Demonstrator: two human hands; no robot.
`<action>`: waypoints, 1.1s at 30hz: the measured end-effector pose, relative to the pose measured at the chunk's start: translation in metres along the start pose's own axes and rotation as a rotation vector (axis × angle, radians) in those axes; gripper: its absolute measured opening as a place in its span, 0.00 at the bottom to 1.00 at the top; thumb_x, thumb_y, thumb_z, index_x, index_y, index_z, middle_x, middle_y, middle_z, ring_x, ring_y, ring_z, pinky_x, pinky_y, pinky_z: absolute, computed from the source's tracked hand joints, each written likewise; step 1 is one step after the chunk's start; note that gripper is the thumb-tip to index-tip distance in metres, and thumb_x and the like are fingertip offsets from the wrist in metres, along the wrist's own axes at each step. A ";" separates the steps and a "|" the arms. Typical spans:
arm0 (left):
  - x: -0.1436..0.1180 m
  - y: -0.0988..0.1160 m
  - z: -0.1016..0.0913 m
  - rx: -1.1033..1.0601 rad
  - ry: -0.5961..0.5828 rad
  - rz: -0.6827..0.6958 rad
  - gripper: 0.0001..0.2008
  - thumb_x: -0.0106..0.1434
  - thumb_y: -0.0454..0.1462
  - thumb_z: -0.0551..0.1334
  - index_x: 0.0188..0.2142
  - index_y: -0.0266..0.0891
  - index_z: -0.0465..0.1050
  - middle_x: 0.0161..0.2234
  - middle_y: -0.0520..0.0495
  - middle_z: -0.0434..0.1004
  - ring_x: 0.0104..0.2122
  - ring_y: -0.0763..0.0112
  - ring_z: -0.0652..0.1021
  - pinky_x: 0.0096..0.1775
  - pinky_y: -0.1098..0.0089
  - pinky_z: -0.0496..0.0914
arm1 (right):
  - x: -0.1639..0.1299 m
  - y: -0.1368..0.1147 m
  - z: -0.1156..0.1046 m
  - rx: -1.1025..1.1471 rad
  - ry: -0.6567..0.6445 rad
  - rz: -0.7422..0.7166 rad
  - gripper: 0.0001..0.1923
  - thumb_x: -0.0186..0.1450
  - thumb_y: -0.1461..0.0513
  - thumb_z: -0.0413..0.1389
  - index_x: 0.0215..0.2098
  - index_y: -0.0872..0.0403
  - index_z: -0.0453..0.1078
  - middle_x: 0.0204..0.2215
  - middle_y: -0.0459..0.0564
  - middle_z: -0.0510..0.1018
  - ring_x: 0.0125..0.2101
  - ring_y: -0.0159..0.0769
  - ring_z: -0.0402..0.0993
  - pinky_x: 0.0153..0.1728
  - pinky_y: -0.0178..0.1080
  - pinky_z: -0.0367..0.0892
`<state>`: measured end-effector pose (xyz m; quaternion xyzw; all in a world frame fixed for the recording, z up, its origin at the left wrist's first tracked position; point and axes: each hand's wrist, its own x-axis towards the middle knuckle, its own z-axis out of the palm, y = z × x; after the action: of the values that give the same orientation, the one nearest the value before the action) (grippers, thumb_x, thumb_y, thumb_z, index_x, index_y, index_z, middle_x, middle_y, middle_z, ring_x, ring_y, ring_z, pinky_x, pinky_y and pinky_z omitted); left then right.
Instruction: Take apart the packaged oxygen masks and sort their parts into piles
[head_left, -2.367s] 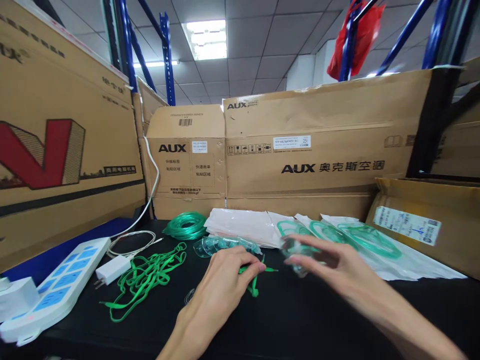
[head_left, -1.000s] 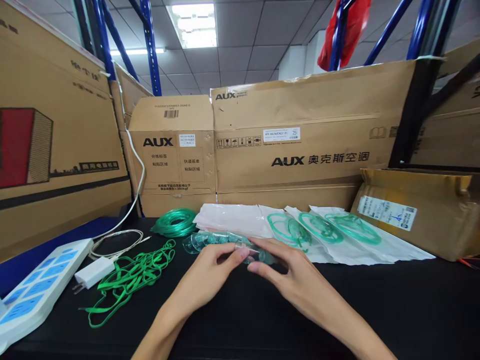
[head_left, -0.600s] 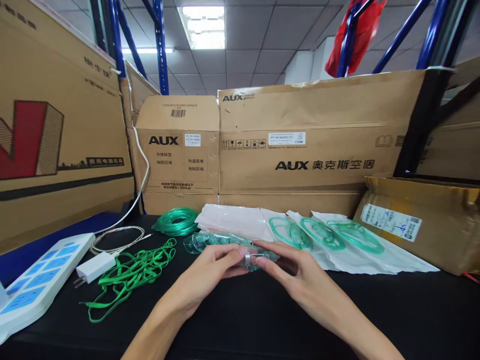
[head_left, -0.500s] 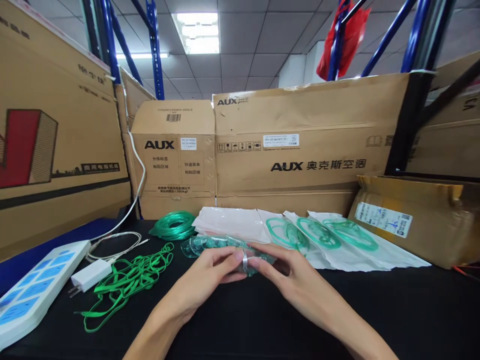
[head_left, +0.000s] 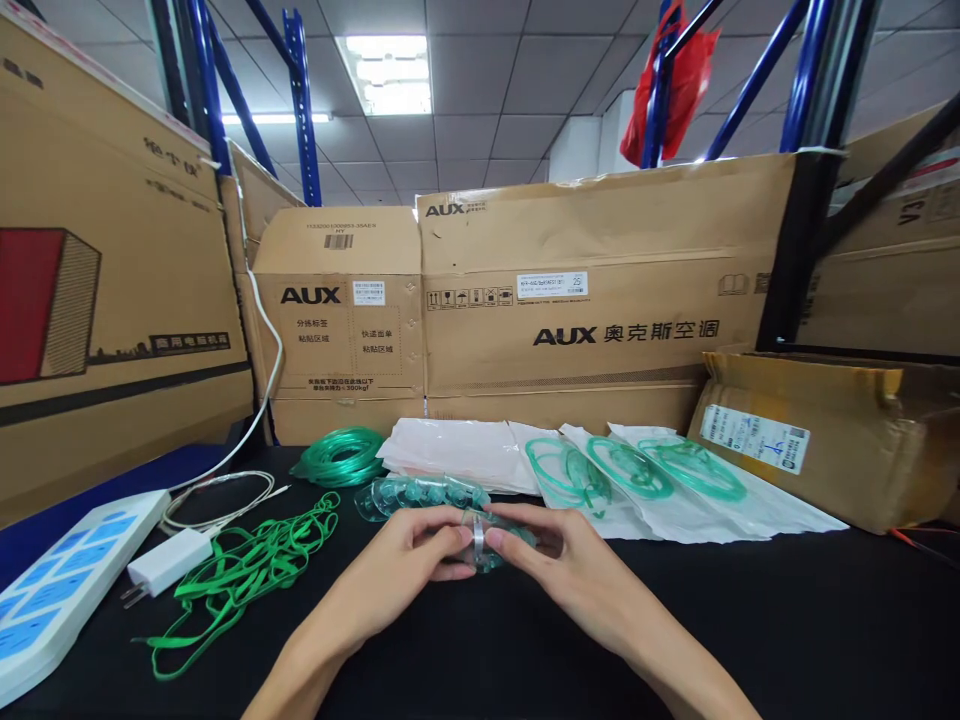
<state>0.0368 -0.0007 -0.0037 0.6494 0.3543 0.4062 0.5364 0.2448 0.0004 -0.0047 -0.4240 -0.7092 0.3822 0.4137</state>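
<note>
Between my two hands is a clear greenish plastic oxygen mask (head_left: 491,562) with a silver metal nose strip (head_left: 478,540) across it. My left hand (head_left: 409,550) grips its left side, thumb close to the strip. From the other side my right hand (head_left: 566,550) pinches it, its thumb touching the strip's right edge. My fingers hide much of the mask. Just behind lies a nested row of similar clear masks (head_left: 427,492). Green elastic straps (head_left: 247,580) lie tangled to the left, and a coil of green tubing (head_left: 341,457) sits behind them.
White bags (head_left: 457,450) lie at the back; several to their right show coiled green tubing. A power strip (head_left: 67,590), white charger (head_left: 171,560) and cable are on the left. Cardboard boxes (head_left: 600,240) wall the back and sides, and a taped carton (head_left: 825,430) stands at right.
The view has shifted slightly to the right and up. Both hands still hold the mask, now lower and nearer, clear of the row of masks behind.
</note>
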 end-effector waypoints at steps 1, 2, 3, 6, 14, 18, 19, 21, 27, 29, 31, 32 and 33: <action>-0.001 0.001 -0.001 0.012 -0.014 0.000 0.17 0.67 0.47 0.66 0.47 0.37 0.83 0.46 0.44 0.82 0.49 0.60 0.79 0.55 0.58 0.76 | -0.001 0.000 0.001 0.002 -0.012 -0.006 0.29 0.66 0.46 0.63 0.57 0.54 0.77 0.51 0.56 0.83 0.51 0.51 0.79 0.57 0.53 0.71; -0.002 0.001 -0.002 0.019 -0.026 0.000 0.17 0.67 0.47 0.66 0.47 0.37 0.83 0.47 0.44 0.82 0.48 0.60 0.79 0.54 0.59 0.77 | -0.002 -0.001 0.001 0.007 -0.021 -0.016 0.27 0.66 0.47 0.63 0.57 0.54 0.78 0.50 0.56 0.83 0.50 0.51 0.80 0.56 0.52 0.71; -0.003 0.001 -0.002 0.019 -0.035 0.001 0.18 0.68 0.47 0.65 0.49 0.37 0.82 0.47 0.44 0.81 0.48 0.60 0.80 0.53 0.59 0.78 | -0.003 -0.001 0.001 0.014 -0.023 -0.027 0.25 0.66 0.48 0.62 0.56 0.53 0.78 0.49 0.55 0.84 0.50 0.51 0.80 0.55 0.51 0.72; -0.004 -0.001 0.000 0.016 -0.042 0.008 0.19 0.69 0.47 0.65 0.52 0.38 0.80 0.49 0.43 0.80 0.45 0.62 0.82 0.49 0.60 0.80 | -0.003 -0.004 0.002 0.021 -0.031 -0.065 0.20 0.68 0.51 0.61 0.52 0.52 0.80 0.46 0.53 0.85 0.48 0.48 0.80 0.53 0.48 0.73; 0.004 -0.011 0.003 -0.026 0.098 0.071 0.18 0.65 0.47 0.69 0.48 0.40 0.72 0.48 0.46 0.76 0.37 0.69 0.83 0.42 0.64 0.81 | 0.000 -0.007 0.007 -0.010 0.076 -0.171 0.15 0.68 0.57 0.60 0.49 0.52 0.82 0.43 0.52 0.85 0.44 0.45 0.80 0.48 0.43 0.74; 0.003 -0.009 0.005 0.044 0.122 0.123 0.15 0.67 0.48 0.67 0.44 0.41 0.73 0.44 0.48 0.77 0.40 0.67 0.81 0.48 0.62 0.77 | 0.002 -0.003 0.006 -0.040 0.159 -0.177 0.17 0.68 0.56 0.59 0.52 0.51 0.81 0.48 0.53 0.84 0.47 0.47 0.80 0.51 0.47 0.74; 0.002 -0.008 0.006 0.098 0.110 0.115 0.15 0.67 0.48 0.66 0.44 0.41 0.74 0.42 0.48 0.79 0.41 0.66 0.81 0.49 0.63 0.76 | 0.002 -0.003 0.006 -0.050 0.180 -0.166 0.17 0.68 0.55 0.59 0.52 0.51 0.81 0.49 0.54 0.84 0.47 0.47 0.80 0.51 0.47 0.74; 0.002 -0.007 0.009 0.202 0.111 0.119 0.15 0.67 0.48 0.66 0.46 0.41 0.77 0.40 0.48 0.82 0.42 0.63 0.82 0.50 0.64 0.75 | 0.002 -0.003 0.007 -0.060 0.211 -0.137 0.18 0.67 0.54 0.60 0.51 0.52 0.81 0.50 0.54 0.84 0.46 0.48 0.81 0.48 0.48 0.76; 0.002 -0.007 0.014 0.356 0.199 0.264 0.11 0.68 0.44 0.64 0.39 0.42 0.83 0.50 0.44 0.77 0.49 0.61 0.78 0.48 0.67 0.75 | 0.001 -0.004 0.009 -0.052 0.171 -0.118 0.21 0.67 0.52 0.60 0.54 0.51 0.80 0.49 0.53 0.84 0.37 0.44 0.81 0.35 0.43 0.77; 0.002 -0.006 0.012 0.403 0.230 0.260 0.10 0.68 0.43 0.65 0.37 0.43 0.83 0.51 0.45 0.76 0.52 0.60 0.77 0.49 0.67 0.75 | 0.001 -0.003 0.009 -0.050 0.126 -0.125 0.21 0.68 0.52 0.59 0.56 0.49 0.79 0.49 0.52 0.84 0.33 0.40 0.79 0.31 0.40 0.76; 0.001 -0.005 0.011 0.439 0.246 0.264 0.09 0.67 0.42 0.65 0.35 0.44 0.83 0.52 0.46 0.75 0.54 0.60 0.76 0.50 0.68 0.75 | 0.000 -0.003 0.007 -0.046 0.089 -0.113 0.21 0.68 0.52 0.59 0.57 0.48 0.78 0.52 0.51 0.83 0.31 0.38 0.78 0.29 0.39 0.75; 0.001 -0.004 0.011 0.451 0.253 0.266 0.09 0.67 0.42 0.65 0.35 0.44 0.83 0.52 0.47 0.75 0.54 0.60 0.76 0.50 0.68 0.75 | 0.000 -0.003 0.007 -0.044 0.077 -0.104 0.22 0.68 0.52 0.59 0.58 0.48 0.78 0.53 0.51 0.82 0.31 0.37 0.77 0.28 0.39 0.75; 0.000 -0.004 0.010 0.463 0.258 0.265 0.09 0.67 0.42 0.65 0.35 0.44 0.83 0.53 0.47 0.75 0.54 0.60 0.77 0.50 0.68 0.75 | 0.000 -0.002 0.007 -0.044 0.069 -0.098 0.22 0.68 0.52 0.59 0.58 0.48 0.77 0.54 0.51 0.82 0.31 0.37 0.77 0.28 0.39 0.75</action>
<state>0.0463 -0.0039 -0.0083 0.7379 0.4149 0.4605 0.2669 0.2379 -0.0020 -0.0051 -0.4108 -0.7228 0.3309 0.4464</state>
